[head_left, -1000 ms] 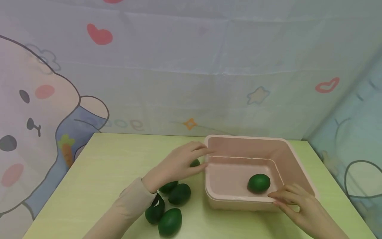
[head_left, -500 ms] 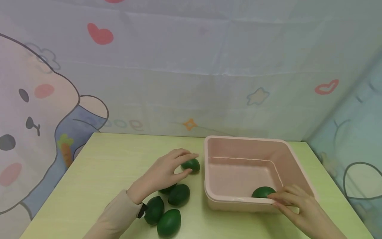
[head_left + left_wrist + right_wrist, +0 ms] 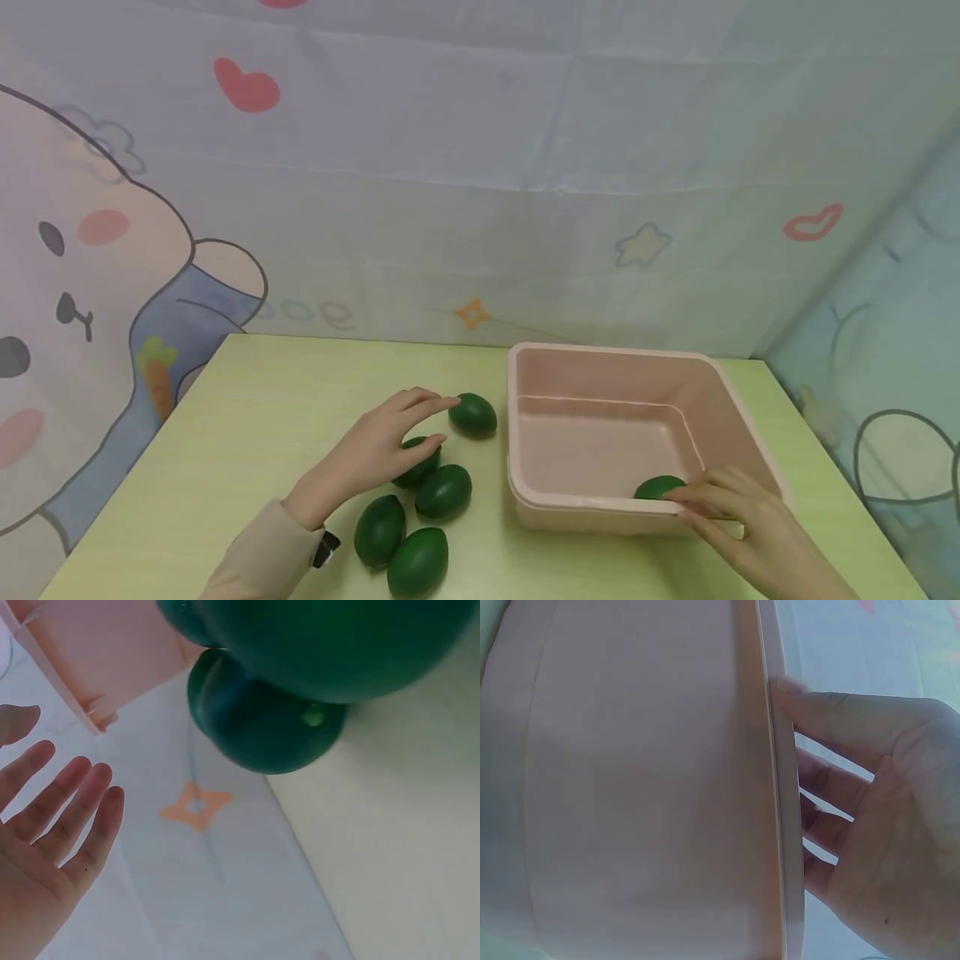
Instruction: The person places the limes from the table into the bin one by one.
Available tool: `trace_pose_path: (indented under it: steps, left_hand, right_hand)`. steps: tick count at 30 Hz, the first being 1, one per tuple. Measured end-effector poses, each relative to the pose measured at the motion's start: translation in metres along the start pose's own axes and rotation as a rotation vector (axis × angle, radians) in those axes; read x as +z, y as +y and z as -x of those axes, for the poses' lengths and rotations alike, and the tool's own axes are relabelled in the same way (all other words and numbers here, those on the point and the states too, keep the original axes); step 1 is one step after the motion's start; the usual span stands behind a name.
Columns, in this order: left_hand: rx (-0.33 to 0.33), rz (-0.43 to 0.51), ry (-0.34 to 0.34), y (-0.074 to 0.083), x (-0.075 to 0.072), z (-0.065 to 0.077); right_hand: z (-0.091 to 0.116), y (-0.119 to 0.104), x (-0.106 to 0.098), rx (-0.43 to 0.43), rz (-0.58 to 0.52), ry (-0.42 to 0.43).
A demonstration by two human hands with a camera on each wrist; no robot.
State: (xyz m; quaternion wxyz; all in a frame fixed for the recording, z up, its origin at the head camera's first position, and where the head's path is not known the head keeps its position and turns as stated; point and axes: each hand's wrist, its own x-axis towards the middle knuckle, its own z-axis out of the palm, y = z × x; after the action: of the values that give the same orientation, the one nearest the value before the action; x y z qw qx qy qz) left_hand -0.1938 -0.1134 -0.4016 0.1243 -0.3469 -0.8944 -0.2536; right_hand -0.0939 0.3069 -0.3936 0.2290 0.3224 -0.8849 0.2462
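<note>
In the head view my left hand [image 3: 382,442] hovers over the avocados, fingers spread and palm holding nothing. Its index fingertip is right at the far avocado [image 3: 473,414]. Beneath the hand sits a partly hidden avocado [image 3: 417,463], and another avocado [image 3: 444,492] lies against it. Nearer the front are two more, a left avocado [image 3: 380,531] and a front avocado [image 3: 417,562]. My right hand [image 3: 738,521] pinches the front rim of a pink plastic basin [image 3: 600,503], thumb outside and fingers over the inside. One avocado [image 3: 658,487] lies in the basin behind that rim, partly hidden.
A pale yellow-green table [image 3: 300,392] carries everything. Behind it hangs a printed cloth backdrop [image 3: 412,208] with hearts, stars and a cartoon animal. The basin stands right of the avocados, near the table's back edge.
My left hand has drawn back leftward from the basin's left rim, uncovering the far avocado. Inside the basin the avocado has rolled toward the front wall. The right hand stays on the rim.
</note>
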Motion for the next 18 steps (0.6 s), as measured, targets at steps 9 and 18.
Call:
trace_pose_path:
  steps: [9,18]
  left_hand:
    - [-0.024,-0.019,-0.003,-0.008,0.006,0.012]
    - [-0.093,-0.050,-0.069,-0.020,0.012,0.021]
  right_hand:
    - [-0.002,-0.003,-0.002,0.051,0.047,-0.013]
    - [-0.002,-0.003,-0.002,0.043,0.047,-0.007]
